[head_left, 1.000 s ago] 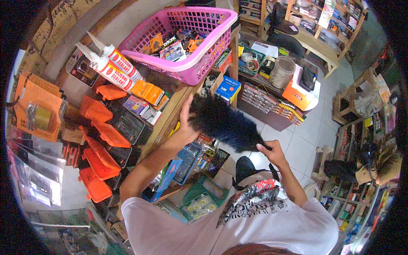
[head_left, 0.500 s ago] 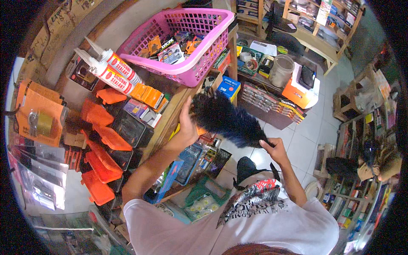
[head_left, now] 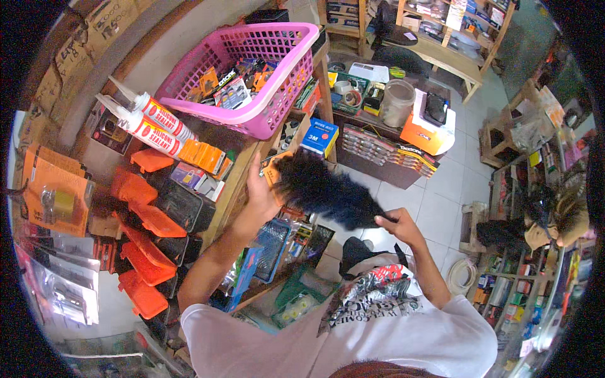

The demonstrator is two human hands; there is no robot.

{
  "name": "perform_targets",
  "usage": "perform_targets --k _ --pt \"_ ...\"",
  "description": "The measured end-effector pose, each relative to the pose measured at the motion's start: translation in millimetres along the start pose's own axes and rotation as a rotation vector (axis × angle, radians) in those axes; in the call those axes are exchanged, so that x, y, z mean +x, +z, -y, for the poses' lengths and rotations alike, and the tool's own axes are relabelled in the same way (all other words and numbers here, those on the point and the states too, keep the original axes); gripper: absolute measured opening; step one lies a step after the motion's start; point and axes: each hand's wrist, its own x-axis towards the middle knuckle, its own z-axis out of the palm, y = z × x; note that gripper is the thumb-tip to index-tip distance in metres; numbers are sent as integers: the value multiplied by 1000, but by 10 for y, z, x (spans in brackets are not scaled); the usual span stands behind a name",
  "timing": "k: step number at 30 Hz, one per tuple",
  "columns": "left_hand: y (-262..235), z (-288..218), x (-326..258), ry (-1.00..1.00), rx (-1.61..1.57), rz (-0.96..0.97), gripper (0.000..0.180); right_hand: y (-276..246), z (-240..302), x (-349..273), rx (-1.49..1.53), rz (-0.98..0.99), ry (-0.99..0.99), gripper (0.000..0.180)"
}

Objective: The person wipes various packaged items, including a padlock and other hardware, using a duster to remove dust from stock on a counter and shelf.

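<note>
Feathers of the black, bushy feather duster (head_left: pixel 321 189) lie between both hands beside the wooden shelf edge (head_left: pixel 236 183), long axis slanting from the left hand (head_left: pixel 261 192), which presses its tip, down to the right hand (head_left: pixel 398 225), clenched around its handle.

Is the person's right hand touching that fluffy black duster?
Touching. In the head view, the right hand is closed around the narrow end of the black feather duster, with no gap between them.
</note>
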Motion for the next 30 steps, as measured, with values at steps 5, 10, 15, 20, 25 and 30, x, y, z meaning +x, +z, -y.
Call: perform_targets --k 5,10,15,20,25,30 --pt "-37 14 9 -42 14 -53 75 -11 58 -102 82 -4 -2 49" --pt "-18 21 10 -5 -55 23 77 -51 7 -156 -21 -12 37 50" --pt "-128 -12 20 15 -138 73 78 51 92 -390 16 -61 -6 49" --pt "-53 9 14 12 -96 26 81 204 71 -615 101 -51 201 44" --pt "-58 22 10 24 -249 -45 83 402 -98 -706 127 -64 160 40" --pt "-28 -27 -12 4 -195 -40 89 498 -97 -694 13 -76 178 46"
